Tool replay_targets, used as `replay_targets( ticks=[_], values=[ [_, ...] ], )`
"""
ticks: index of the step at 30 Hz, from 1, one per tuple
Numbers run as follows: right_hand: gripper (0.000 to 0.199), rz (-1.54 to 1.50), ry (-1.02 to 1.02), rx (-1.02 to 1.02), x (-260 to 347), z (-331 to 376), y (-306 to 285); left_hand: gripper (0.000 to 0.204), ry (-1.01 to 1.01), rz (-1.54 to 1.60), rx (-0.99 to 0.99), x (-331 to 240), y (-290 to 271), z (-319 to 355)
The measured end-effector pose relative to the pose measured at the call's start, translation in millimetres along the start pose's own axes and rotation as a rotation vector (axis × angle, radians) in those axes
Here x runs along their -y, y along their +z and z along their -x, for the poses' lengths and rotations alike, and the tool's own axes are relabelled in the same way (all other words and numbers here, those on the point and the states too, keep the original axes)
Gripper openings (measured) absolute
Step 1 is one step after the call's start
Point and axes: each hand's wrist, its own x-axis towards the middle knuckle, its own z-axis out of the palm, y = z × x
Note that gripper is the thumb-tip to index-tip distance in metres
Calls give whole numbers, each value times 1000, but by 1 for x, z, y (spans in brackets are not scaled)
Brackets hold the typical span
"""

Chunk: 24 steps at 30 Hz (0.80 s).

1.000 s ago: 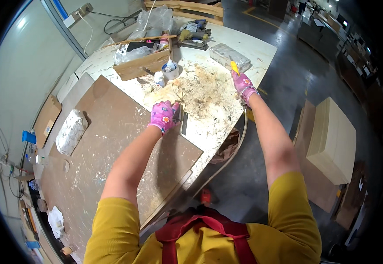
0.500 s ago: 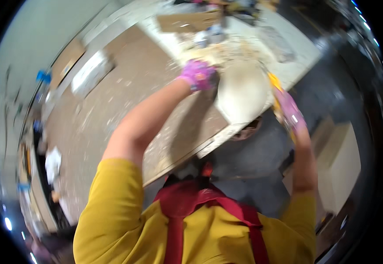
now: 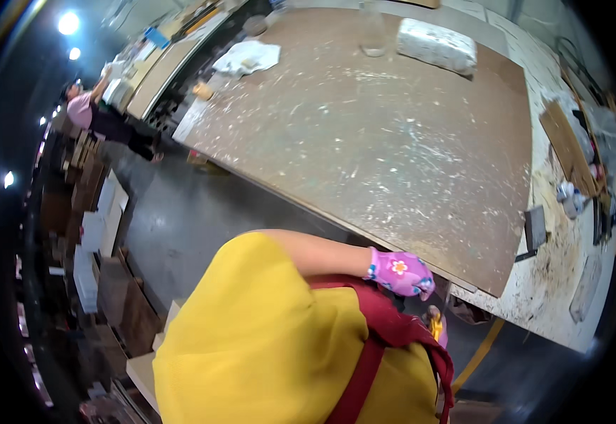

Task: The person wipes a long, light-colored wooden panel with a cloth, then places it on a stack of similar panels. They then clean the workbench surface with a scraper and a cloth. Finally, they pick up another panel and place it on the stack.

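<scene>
My left hand [image 3: 401, 273], in a purple flowered glove, is low beside the near edge of the workbench [image 3: 407, 162], close to my red apron [image 3: 385, 311]. Its fingers are curled in; what they hold, if anything, is hidden. Just below it, my right hand [image 3: 443, 338] shows only in part behind my body. A yellow tool [image 3: 436, 324] with a greyish end is in its grip; its kind is unclear. The pale round piece is out of sight. On the bench's right side stands a grey block [image 3: 535, 227].
A wrapped white block [image 3: 436, 46], a clear glass container [image 3: 373, 32] and a crumpled white cloth [image 3: 248, 58] lie across the bench. Bottles [image 3: 571, 200] and a cardboard piece [image 3: 569, 145] sit at right. Another person [image 3: 89, 113] stands far left near stacked boards [image 3: 96, 233].
My view has swung left. My left hand has left the grey block and come down by the bench edge. The pale round piece is no longer on the bench.
</scene>
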Motion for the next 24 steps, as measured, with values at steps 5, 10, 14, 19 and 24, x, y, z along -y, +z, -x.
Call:
replay_targets(
  ticks=[5,10,14,19,24],
  values=[
    [47,680,-295,219,51,-30,70,31,-268,-45,-325,8,-9,120],
    [48,545,-118,177,98,-31,145,29,-259,-261,-589,27,-33,222],
    [45,480,-15,-79,158,-53,158,33,-239,-780,-901,50,-116,285],
    [42,526,77,-311,168,-100,77,57,-551,-1083,-857,143,-177,303],
    [47,638,105,-267,203,-147,82,60,-706,-1043,-719,176,-171,297]
  ],
)
